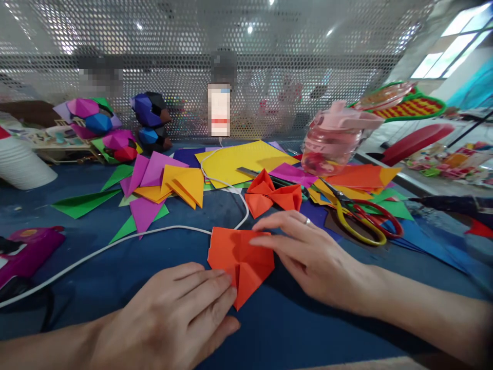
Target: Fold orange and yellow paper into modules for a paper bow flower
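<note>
A partly folded piece of orange-red paper (246, 257) lies on the dark blue table, its pointed corner towards me and a crease running up from that corner. My left hand (173, 313) rests on its lower left part, fingers stretched out flat and side by side. Over the paper's upper right edge reaches my right hand (311, 257), fingers apart and a ring on one of them; the fingertips are at the paper, though I cannot tell how firmly they touch. Just beyond stand folded orange-red paper pieces (273, 194).
A white cable (154, 229) crosses the table behind the paper. Scissors (358, 221), a knife (285, 182), coloured sheets (246, 159) and folded pieces (185, 180) lie further back. A pink bottle (331, 139) stands right, paper cups (23, 164) left. A perforated metal screen (262, 61) closes the back.
</note>
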Demonstrator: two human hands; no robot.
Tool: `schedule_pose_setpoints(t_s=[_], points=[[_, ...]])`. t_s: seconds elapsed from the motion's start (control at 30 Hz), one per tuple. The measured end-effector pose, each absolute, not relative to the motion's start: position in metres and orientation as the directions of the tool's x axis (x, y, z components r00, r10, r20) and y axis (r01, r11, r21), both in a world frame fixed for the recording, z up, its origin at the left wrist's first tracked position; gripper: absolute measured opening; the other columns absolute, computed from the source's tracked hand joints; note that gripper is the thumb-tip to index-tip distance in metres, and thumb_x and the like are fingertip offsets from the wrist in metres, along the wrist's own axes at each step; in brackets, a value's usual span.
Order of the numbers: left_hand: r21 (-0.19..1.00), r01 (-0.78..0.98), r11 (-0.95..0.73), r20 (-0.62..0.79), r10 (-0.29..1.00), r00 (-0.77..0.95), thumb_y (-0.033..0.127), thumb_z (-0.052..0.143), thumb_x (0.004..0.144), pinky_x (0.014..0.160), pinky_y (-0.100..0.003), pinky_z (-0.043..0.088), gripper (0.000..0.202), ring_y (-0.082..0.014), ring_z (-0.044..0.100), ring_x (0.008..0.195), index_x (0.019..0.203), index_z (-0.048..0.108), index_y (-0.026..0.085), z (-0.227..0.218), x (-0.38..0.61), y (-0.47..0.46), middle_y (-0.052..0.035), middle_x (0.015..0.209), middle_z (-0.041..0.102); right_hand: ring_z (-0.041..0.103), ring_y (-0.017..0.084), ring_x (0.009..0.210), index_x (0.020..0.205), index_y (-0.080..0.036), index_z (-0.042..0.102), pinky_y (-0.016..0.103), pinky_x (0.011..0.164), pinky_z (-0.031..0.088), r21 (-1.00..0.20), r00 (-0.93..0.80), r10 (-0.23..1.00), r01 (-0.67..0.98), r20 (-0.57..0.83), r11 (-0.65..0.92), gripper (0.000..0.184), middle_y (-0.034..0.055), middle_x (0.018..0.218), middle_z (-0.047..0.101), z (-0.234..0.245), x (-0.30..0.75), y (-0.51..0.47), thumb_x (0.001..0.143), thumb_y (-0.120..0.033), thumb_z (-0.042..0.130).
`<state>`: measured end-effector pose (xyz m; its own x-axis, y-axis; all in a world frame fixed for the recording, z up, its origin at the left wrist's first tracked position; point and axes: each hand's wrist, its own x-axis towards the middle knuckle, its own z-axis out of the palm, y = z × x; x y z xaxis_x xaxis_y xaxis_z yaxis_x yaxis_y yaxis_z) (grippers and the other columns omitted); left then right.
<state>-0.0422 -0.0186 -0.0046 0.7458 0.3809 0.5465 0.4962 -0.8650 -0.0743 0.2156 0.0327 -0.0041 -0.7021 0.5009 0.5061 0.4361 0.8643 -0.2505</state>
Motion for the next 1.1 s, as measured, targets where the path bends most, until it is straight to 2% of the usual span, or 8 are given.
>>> schedule_pose_setpoints(t_s=[0.2, 0.37, 0.53, 0.63, 0.73, 0.87, 1.0, 1.1], points=[[-0.083, 0.478, -0.875, 0.557, 0.357, 0.750, 0.021, 0.041, 0.105, 0.074, -0.029, 0.056, 0.030, -0.0143, 0.074, 0.081, 0.106, 0.071, 0.016, -0.004, -0.043, -0.018, 0.0005, 0.097, 0.078, 0.060, 0.022, 0.112, 0.113, -0.019, 0.067, 0.043, 0.099, 0.050, -0.276, -0.693, 0.539, 0.464, 0.479, 0.842, 0.030, 0.0112, 0.119, 0.063, -0.006, 0.219, 0.052, 0.092, -0.007, 0.048], [-0.084, 0.462, -0.883, 0.560, 0.342, 0.755, 0.020, 0.043, 0.104, 0.073, -0.028, 0.057, 0.028, -0.0146, 0.073, 0.081, 0.111, 0.069, 0.016, -0.006, -0.044, -0.017, -0.0005, 0.096, 0.078, 0.057, 0.021, 0.119, 0.132, -0.019, 0.055, 0.043, 0.104, 0.047, -0.388, -0.689, 0.605, 0.471, 0.399, 0.792, 0.045, 0.0101, 0.124, 0.064, -0.008, 0.219, 0.050, 0.091, -0.004, 0.045], [-0.101, 0.484, -0.869, 0.554, 0.355, 0.753, 0.021, 0.044, 0.103, 0.070, -0.030, 0.057, 0.027, -0.0155, 0.073, 0.080, 0.112, 0.069, 0.019, -0.012, -0.045, -0.017, 0.0002, 0.100, 0.077, 0.058, 0.020, 0.109, 0.130, -0.019, 0.055, 0.038, 0.095, 0.050, -0.524, -0.662, 0.657, 0.439, 0.362, 0.730, 0.054, 0.0096, 0.115, 0.061, -0.006, 0.219, 0.045, 0.081, 0.003, 0.047], [-0.089, 0.497, -0.863, 0.542, 0.376, 0.751, 0.022, 0.046, 0.102, 0.069, -0.032, 0.057, 0.026, -0.0173, 0.073, 0.083, 0.112, 0.069, 0.021, -0.012, -0.046, -0.017, 0.0002, 0.101, 0.076, 0.058, 0.017, 0.101, 0.119, -0.018, 0.064, 0.032, 0.087, 0.051, -0.505, -0.701, 0.584, 0.360, 0.409, 0.785, 0.044, 0.0087, 0.107, 0.059, -0.003, 0.218, 0.043, 0.082, 0.002, 0.050], [-0.073, 0.500, -0.863, 0.542, 0.387, 0.746, 0.023, 0.045, 0.103, 0.067, -0.032, 0.056, 0.025, -0.0172, 0.073, 0.082, 0.106, 0.070, 0.021, -0.010, -0.045, -0.017, 0.0008, 0.099, 0.076, 0.057, 0.016, 0.093, 0.102, -0.019, 0.072, 0.029, 0.080, 0.050, -0.413, -0.726, 0.483, 0.294, 0.490, 0.862, 0.027, 0.0067, 0.098, 0.057, -0.001, 0.218, 0.043, 0.086, -0.004, 0.057], [-0.071, 0.500, -0.863, 0.546, 0.386, 0.743, 0.025, 0.043, 0.104, 0.068, -0.030, 0.056, 0.028, -0.0169, 0.073, 0.086, 0.101, 0.070, 0.018, -0.007, -0.044, -0.017, -0.0002, 0.098, 0.077, 0.057, 0.020, 0.107, 0.091, -0.017, 0.072, 0.037, 0.095, 0.046, -0.261, -0.800, 0.314, 0.204, 0.511, 0.944, 0.016, 0.0089, 0.108, 0.062, 0.005, 0.219, 0.039, 0.088, -0.008, 0.060], [-0.041, 0.486, -0.873, 0.538, 0.390, 0.747, 0.025, 0.043, 0.104, 0.075, -0.029, 0.056, 0.028, -0.0163, 0.072, 0.090, 0.102, 0.069, 0.015, -0.008, -0.046, -0.017, -0.0016, 0.100, 0.076, 0.057, 0.021, 0.116, 0.096, -0.013, 0.069, 0.035, 0.102, 0.043, -0.301, -0.894, 0.225, 0.109, 0.387, 0.947, 0.014, 0.0088, 0.109, 0.071, 0.009, 0.218, 0.033, 0.091, -0.010, 0.056], [-0.041, 0.488, -0.872, 0.535, 0.393, 0.748, 0.024, 0.044, 0.104, 0.077, -0.029, 0.056, 0.027, -0.0164, 0.072, 0.089, 0.101, 0.069, 0.013, -0.009, -0.046, -0.019, -0.0023, 0.100, 0.076, 0.062, 0.021, 0.111, 0.099, -0.011, 0.068, 0.036, 0.101, 0.043, -0.377, -0.916, 0.200, 0.058, 0.348, 0.924, 0.015, 0.0091, 0.105, 0.073, 0.009, 0.216, 0.030, 0.091, -0.011, 0.056]])
